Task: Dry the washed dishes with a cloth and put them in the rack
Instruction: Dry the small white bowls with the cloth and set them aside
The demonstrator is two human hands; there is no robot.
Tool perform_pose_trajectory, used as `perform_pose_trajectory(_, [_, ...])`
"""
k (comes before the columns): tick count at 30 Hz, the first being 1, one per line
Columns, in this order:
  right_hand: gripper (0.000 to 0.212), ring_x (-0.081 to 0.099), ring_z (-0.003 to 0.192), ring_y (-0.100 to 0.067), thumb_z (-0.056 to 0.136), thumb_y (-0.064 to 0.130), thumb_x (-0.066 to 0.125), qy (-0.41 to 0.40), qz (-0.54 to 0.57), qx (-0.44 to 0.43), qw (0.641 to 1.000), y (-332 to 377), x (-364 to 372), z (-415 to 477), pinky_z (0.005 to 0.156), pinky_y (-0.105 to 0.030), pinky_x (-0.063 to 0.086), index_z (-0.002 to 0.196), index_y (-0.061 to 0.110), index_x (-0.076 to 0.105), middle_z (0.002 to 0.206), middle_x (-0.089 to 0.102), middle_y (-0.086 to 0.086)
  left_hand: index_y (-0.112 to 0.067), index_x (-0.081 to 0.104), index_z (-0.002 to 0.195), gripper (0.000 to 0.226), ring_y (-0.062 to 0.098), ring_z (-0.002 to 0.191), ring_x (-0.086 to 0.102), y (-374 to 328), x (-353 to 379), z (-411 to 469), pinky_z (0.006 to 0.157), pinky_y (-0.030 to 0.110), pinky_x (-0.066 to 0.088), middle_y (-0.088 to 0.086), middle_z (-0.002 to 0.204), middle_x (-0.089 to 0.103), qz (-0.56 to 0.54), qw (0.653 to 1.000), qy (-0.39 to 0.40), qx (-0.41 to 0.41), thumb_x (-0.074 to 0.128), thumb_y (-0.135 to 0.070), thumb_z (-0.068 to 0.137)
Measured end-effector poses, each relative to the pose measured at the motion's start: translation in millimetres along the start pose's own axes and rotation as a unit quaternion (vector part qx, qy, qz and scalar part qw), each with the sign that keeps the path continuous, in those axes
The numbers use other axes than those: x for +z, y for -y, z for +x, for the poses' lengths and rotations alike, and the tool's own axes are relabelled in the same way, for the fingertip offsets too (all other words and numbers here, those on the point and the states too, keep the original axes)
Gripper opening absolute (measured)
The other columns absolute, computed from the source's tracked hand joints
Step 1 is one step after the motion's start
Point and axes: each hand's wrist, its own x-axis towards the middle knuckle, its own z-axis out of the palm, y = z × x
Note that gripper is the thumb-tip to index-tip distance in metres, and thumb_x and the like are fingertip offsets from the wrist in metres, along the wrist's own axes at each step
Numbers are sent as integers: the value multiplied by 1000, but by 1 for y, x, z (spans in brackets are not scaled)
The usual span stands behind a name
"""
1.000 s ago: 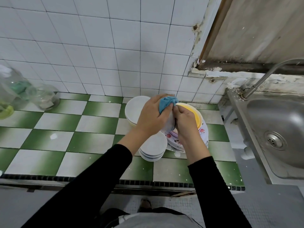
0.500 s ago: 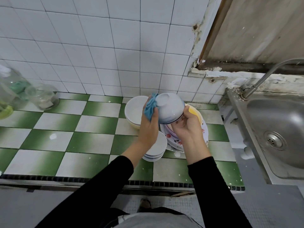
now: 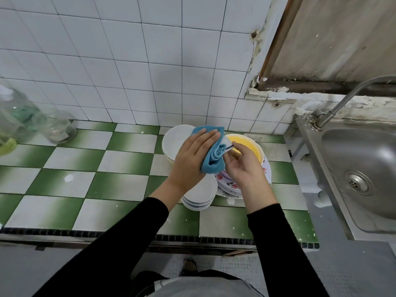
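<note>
My left hand (image 3: 192, 155) holds a blue cloth (image 3: 214, 157) wrapped over a small white bowl with a dark rim (image 3: 227, 144). Only a sliver of the bowl shows past the cloth. My right hand (image 3: 244, 168) grips the bowl from the right, with its fingers curled under it. Both hands hover above a pile of dishes on the counter: a yellow bowl (image 3: 248, 146) on flowered plates (image 3: 225, 183), a large white bowl (image 3: 173, 142) and a stack of small white dishes (image 3: 201, 196). No rack is in view.
The counter (image 3: 120, 185) has green and white tiles, with a tiled wall behind it. Glass jars (image 3: 57, 127) stand at the back left. A steel sink (image 3: 364, 168) with a tap (image 3: 342, 101) lies to the right.
The bowl was upside down and in plain sight half a second ago. Now my left hand has swept the cloth over it and covers most of it. My right hand has shifted its hold.
</note>
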Motion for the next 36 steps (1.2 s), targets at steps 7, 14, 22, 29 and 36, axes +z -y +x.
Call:
perform_pose_trajectory(7, [63, 59, 87, -25, 81, 49, 72, -38, -240, 70, 967, 0, -21, 7, 68, -31, 51, 125, 7, 58, 99, 60, -12, -2, 64, 119, 38, 18, 97, 66, 1, -9, 17, 88, 29, 56, 9, 111, 70, -155, 969, -82, -174, 69, -21, 86])
perform_pose_trajectory(14, [68, 51, 125, -53, 78, 48, 72, 86, -107, 141, 980, -4, -31, 15, 99, -75, 38, 137, 17, 57, 135, 59, -21, -20, 60, 97, 21, 7, 77, 59, -7, -8, 34, 74, 22, 51, -4, 88, 64, -247, 856, -48, -452, 76, -20, 84])
perform_pose_trajectory(22, [70, 53, 125, -52, 78, 47, 73, 80, -34, 114, 990, 5, -43, 26, 102, -68, 41, 139, 17, 54, 138, 56, -24, -13, 46, 131, 50, 30, 106, 60, -1, -19, 40, 79, 39, 55, 15, 119, 60, -442, 614, -52, -651, 63, -23, 84])
perform_pose_trajectory(29, [75, 56, 124, -42, 80, 58, 71, 72, -7, 79, 994, -15, -33, 28, 100, -58, 48, 139, 15, 54, 136, 59, -22, -18, 53, 125, 41, -6, 83, 57, -27, -8, 20, 77, 15, 49, -8, 99, 63, -251, 868, -105, -415, 59, 2, 89])
perform_pose_trajectory(36, [70, 57, 129, -31, 85, 52, 65, 100, -58, 11, 993, -25, -20, 27, 114, -46, 41, 141, 9, 56, 134, 63, -16, -13, 28, 152, 69, 18, 148, 20, -31, 7, 12, 115, 13, -7, 5, 158, 29, -60, 957, 169, -227, 47, 0, 87])
